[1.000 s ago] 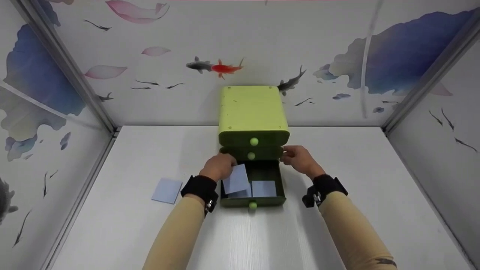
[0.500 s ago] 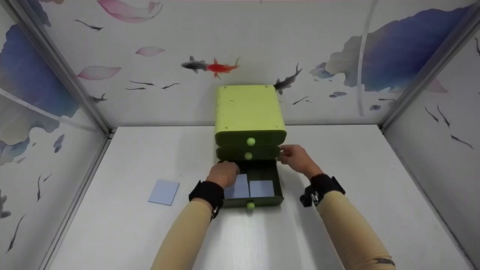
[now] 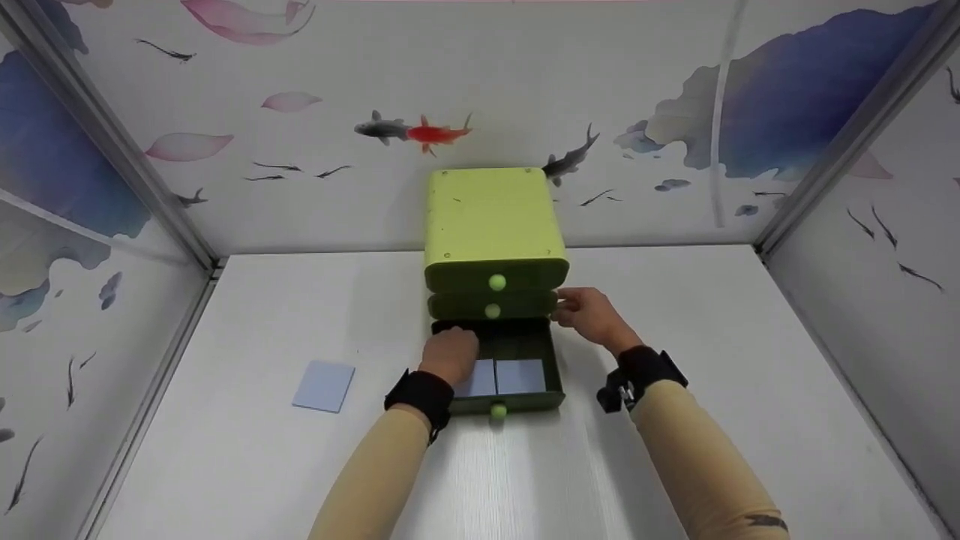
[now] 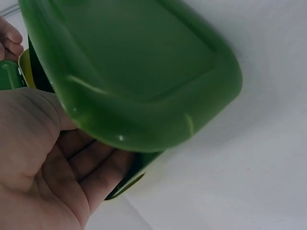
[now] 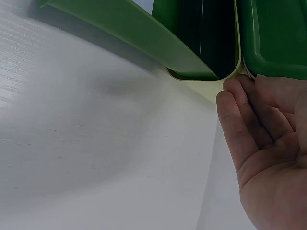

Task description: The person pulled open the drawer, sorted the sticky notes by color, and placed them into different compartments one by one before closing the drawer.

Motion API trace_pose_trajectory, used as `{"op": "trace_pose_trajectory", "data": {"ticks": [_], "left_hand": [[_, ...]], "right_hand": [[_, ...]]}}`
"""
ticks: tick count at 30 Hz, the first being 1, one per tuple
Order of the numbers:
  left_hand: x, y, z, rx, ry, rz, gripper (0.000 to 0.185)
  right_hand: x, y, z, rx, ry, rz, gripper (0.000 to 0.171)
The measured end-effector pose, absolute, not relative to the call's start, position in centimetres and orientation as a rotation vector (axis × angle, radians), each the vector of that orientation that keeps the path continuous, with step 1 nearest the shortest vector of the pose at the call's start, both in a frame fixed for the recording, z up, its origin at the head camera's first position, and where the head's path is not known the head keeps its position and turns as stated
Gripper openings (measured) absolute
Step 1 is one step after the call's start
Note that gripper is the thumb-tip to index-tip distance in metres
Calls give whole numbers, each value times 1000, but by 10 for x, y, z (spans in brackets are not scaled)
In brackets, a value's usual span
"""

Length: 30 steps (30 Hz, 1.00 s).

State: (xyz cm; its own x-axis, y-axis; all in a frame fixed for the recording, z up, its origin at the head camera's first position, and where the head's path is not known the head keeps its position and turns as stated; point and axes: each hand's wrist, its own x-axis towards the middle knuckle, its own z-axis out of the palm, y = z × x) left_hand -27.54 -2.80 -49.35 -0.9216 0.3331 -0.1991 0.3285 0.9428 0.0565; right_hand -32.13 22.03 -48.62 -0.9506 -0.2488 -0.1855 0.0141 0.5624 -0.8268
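Mid-step: I was laying a blue card [image 3: 480, 377] flat in the open bottom drawer [image 3: 525, 349], beside the card already there [image 3: 520, 375]. My left hand [image 3: 450, 354] rested over it, fingers fairly straight by the wrist view; contact hidden. My right hand [image 3: 589, 313] steadied the cabinet [image 3: 491, 225], fingers straight against its corner. Probably next: the card on the table [image 3: 324, 385].

Both forearms reach forward; left grip [image 3: 451, 354] palm down, right grip [image 3: 586, 313] fingers straight
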Motion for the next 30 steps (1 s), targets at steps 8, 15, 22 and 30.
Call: {"op": "trace_pose_trajectory", "data": {"ticks": [8,15,22,30], "left_hand": [[-274,-28,-491,504,2915,-7,15],[-274,-28,-493,486,2893,12,13],[-275,-31,-490,465,2861,79,15],[-274,-44,-473,485,2849,339,34]], "right_hand": [[-319,222,-487,-225,2522,-1359,48],[-320,220,-486,-203,2534,-1342,44],[-318,219,-486,-224,2547,-1338,43],[-317,220,-487,-241,2532,-1340,48]]}}
